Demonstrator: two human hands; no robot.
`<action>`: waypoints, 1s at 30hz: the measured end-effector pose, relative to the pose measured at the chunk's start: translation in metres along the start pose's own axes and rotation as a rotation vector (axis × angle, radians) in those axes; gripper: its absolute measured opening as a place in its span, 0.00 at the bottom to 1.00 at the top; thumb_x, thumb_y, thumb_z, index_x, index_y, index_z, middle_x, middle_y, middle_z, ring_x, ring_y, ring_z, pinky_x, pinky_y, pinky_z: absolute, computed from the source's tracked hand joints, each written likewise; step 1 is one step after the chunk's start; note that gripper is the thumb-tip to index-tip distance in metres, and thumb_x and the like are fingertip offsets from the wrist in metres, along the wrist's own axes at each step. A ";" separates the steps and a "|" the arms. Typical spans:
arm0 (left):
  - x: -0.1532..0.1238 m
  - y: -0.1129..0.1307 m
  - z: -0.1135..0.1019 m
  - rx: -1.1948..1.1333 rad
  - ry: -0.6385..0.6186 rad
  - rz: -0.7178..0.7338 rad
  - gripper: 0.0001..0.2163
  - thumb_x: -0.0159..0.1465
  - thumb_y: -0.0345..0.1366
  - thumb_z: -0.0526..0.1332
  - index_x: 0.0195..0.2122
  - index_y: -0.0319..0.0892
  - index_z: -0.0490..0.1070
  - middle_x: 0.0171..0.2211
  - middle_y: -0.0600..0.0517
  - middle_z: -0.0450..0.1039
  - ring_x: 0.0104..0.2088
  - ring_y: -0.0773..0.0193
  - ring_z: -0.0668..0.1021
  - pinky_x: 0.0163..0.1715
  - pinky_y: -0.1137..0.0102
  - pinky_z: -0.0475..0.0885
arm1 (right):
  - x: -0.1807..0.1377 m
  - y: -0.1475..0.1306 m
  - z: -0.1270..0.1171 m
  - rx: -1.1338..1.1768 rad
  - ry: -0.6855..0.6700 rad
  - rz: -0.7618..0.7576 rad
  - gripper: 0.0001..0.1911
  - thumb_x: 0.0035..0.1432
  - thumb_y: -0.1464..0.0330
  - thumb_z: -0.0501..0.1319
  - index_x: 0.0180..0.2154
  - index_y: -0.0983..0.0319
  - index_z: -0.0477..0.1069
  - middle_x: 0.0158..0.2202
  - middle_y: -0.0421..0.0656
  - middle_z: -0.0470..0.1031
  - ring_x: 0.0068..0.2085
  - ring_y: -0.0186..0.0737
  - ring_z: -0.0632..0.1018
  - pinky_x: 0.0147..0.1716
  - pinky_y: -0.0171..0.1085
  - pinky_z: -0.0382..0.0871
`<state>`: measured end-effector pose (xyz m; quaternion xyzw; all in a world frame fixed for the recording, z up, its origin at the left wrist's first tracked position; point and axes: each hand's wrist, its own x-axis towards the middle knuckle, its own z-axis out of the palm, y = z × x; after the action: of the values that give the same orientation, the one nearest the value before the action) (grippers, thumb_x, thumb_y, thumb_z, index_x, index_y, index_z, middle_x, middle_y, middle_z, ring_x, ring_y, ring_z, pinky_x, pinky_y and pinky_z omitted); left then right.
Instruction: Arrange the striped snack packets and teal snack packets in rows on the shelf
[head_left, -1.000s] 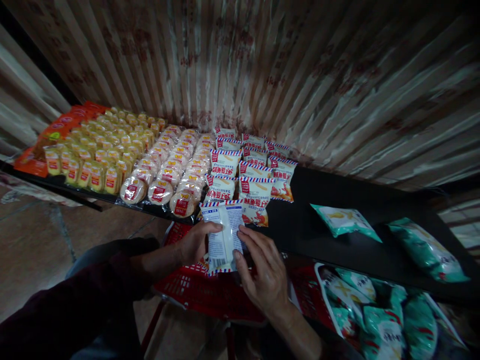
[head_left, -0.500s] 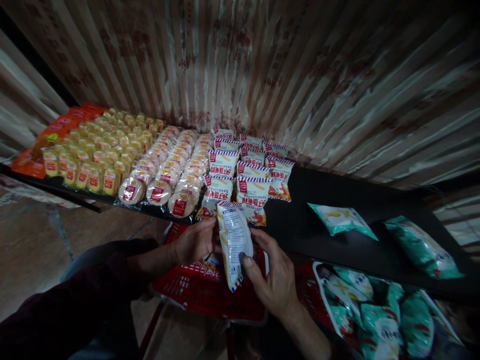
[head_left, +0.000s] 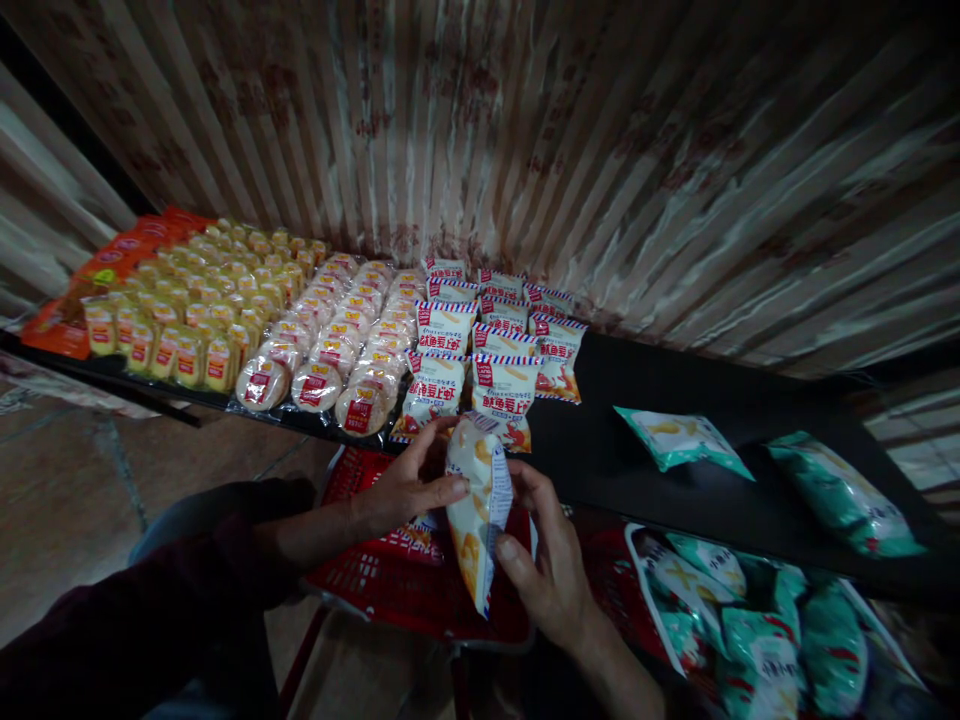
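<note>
We turn the packet [head_left: 474,500] above the red basket [head_left: 352,590].
Its pictured face now replaces its back towards us — our left hand [head_left: 405,487] and right hand [head_left: 553,560], half-curled, grip its sides.

We see orange packets [head_left: 56,328] at far left; beside them, small yellow packs [head_left: 189,357]; next, three rows of round biscuits [head_left: 316,384]. Rightward we find two green-and-white bags [head_left: 684,440]; behind hangs a patterned, pleated curtain [head_left: 480,120].

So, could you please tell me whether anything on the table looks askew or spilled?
The left green packet and right green packet lie slanted and apart on the black table, unlike the closely rowed round snacks. No spill shows.
</note>
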<state>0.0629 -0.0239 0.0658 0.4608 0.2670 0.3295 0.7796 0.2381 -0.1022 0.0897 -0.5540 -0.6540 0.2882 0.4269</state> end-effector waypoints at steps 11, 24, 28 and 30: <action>-0.007 0.002 0.011 0.151 0.119 0.071 0.51 0.55 0.45 0.68 0.69 0.38 0.33 0.61 0.39 0.63 0.60 0.48 0.66 0.62 0.57 0.58 | 0.003 -0.003 0.005 -0.131 0.014 0.117 0.24 0.53 0.59 0.63 0.50 0.61 0.66 0.48 0.49 0.76 0.46 0.47 0.79 0.42 0.41 0.77; -0.003 0.003 0.022 0.075 0.075 0.095 0.23 0.61 0.46 0.64 0.52 0.39 0.64 0.51 0.43 0.73 0.50 0.52 0.75 0.51 0.59 0.70 | 0.006 0.012 -0.006 0.248 0.011 0.203 0.22 0.59 0.57 0.60 0.53 0.59 0.66 0.50 0.48 0.77 0.47 0.45 0.80 0.44 0.40 0.77; -0.002 -0.001 0.025 0.126 0.107 0.103 0.21 0.62 0.46 0.63 0.51 0.39 0.66 0.49 0.44 0.74 0.48 0.54 0.76 0.49 0.61 0.71 | 0.005 0.016 -0.003 0.235 0.059 0.269 0.24 0.58 0.55 0.61 0.52 0.60 0.67 0.44 0.47 0.80 0.40 0.44 0.81 0.37 0.38 0.78; -0.001 -0.004 0.026 0.147 0.113 0.101 0.21 0.63 0.47 0.62 0.52 0.39 0.66 0.50 0.45 0.74 0.48 0.54 0.75 0.49 0.62 0.70 | 0.005 0.018 -0.004 0.259 0.067 0.305 0.23 0.61 0.55 0.58 0.53 0.60 0.67 0.44 0.47 0.80 0.39 0.44 0.81 0.37 0.38 0.78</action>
<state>0.0823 -0.0400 0.0735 0.5102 0.3104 0.3737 0.7097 0.2498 -0.0937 0.0772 -0.5965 -0.5053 0.4127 0.4676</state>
